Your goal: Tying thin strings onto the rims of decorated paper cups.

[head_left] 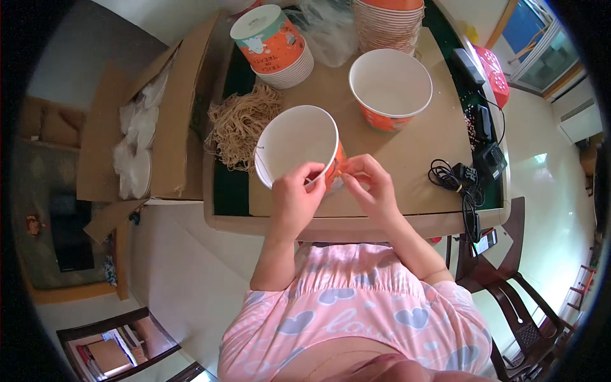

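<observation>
An orange paper bucket [296, 141] with a white inside stands tilted toward me at the near side of the table. My left hand [296, 198] is closed at its near right rim, fingers reaching inside over the edge. Against the bucket's orange outer wall, my right hand [370, 184] pinches with thumb and forefinger; what lies between them is too small to make out. A heap of beige cords [245, 124] lies left of the bucket. Behind it to the right is a second white-lined orange bucket [390, 83], upright and apart from my hands.
Upside-down stacked buckets [272, 46] stand at the back left, beside clear plastic bags [324, 28] and another bucket stack [388, 25]. Black cables and adapters [468, 181] lie along the table's right edge. A cardboard box [181, 121] with white wrapped items adjoins the left side.
</observation>
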Demonstrator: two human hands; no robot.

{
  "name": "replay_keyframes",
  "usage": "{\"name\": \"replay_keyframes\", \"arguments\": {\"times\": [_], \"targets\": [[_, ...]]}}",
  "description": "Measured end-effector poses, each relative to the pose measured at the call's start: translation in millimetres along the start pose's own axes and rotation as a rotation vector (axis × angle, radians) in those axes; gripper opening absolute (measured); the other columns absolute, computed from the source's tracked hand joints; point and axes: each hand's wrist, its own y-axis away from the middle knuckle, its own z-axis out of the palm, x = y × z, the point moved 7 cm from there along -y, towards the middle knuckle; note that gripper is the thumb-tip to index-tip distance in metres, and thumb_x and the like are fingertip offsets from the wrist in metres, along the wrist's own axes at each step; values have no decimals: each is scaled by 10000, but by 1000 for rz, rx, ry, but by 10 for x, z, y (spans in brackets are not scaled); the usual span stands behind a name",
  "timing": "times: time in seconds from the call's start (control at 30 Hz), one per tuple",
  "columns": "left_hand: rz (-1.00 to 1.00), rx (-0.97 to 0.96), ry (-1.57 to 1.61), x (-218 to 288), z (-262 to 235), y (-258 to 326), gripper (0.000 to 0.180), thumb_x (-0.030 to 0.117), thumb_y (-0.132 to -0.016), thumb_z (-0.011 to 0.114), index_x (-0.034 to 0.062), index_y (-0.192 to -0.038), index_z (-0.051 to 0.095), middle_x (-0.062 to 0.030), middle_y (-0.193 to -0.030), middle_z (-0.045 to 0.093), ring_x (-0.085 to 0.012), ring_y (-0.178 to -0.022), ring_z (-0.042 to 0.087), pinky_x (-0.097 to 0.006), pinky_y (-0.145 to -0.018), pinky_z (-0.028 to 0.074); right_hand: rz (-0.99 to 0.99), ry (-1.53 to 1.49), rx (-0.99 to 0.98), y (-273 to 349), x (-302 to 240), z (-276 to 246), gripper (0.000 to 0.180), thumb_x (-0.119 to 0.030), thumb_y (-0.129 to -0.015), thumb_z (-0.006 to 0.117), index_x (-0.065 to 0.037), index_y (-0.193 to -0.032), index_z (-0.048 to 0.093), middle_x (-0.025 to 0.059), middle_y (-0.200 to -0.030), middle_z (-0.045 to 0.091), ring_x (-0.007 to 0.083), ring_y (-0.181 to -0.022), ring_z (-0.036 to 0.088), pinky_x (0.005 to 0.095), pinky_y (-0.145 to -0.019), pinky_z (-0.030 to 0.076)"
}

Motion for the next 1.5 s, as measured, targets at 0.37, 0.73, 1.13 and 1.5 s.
{"name": "replay_keyframes", "arguments": {"times": [0.37, 0.73, 1.13, 1.5], "targets": [[35, -72, 132, 13, -81, -7, 234, 2, -836, 639, 8, -1069, 647, -56, -825, 683, -109, -690, 621, -257, -641, 521, -54, 8, -62, -99, -108, 70, 48, 14, -862, 619, 15, -898, 586, 86, -1042, 578, 149, -989, 594, 301, -858, 529], [36, -47, 128, -38, -70, -90, 173, -16, -795, 654, -13, -960, 600, -60, -849, 626, -101, -721, 600, -261, -626, 495, -165, 59, -161, -57, -206, 127, 82, 66, -817, 631, 23, -868, 582, 130, -1036, 609, 181, -982, 615, 304, -847, 522], [-43, -127, 142, -14, 77, -104, 184, -56, -767, 609, -34, -947, 585, -67, -839, 600, -111, -681, 584, -260, -609, 496, -529, 423, -69, 101, -439, 89, 159, -36, -721, 708, -58, -841, 606, 68, -1057, 663, 290, -1002, 605, 402, -844, 506], [-15, -126, 130, 59, 93, -100, 149, -35, -789, 623, -34, -937, 622, -75, -830, 589, -128, -674, 594, -265, -610, 498, -438, 401, 31, 170, -329, 61, 164, -6, -714, 705, -31, -832, 594, 147, -1242, 616, 341, -1152, 578, 424, -938, 489]]}}
